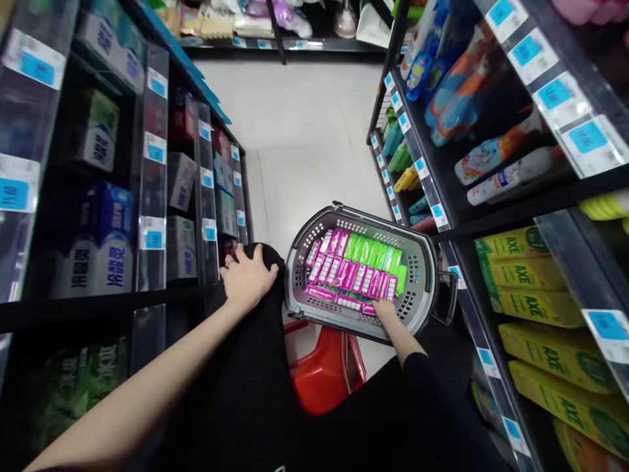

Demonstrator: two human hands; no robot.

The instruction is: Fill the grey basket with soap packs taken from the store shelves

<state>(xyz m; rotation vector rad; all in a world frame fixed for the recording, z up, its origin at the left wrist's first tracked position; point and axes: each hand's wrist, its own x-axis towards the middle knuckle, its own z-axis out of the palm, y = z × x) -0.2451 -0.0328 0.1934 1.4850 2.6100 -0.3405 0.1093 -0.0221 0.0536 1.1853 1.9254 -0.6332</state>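
A grey plastic shopping basket (301, 288) with a black rim and handle stands between my knees. Small pink packets (344, 275) are set in rows inside it, with bright green packets (373, 252) along the far right. My right hand (384, 309) reaches over the near rim and touches the pink packets at the near end of the rows; its fingers are mostly hidden among them. Spread out on my left knee, my left hand (249, 276) lies open and holds nothing. Left of that hand is a shelf of boxes.
A red plastic object (322, 373) sits below the basket. Shelves with boxes (113, 242) line the left. On the right, shelves hold yellow AXE bottles (535, 298) and spray bottles (511, 174). Pale floor (304, 131) runs ahead to another shelf (324, 44).
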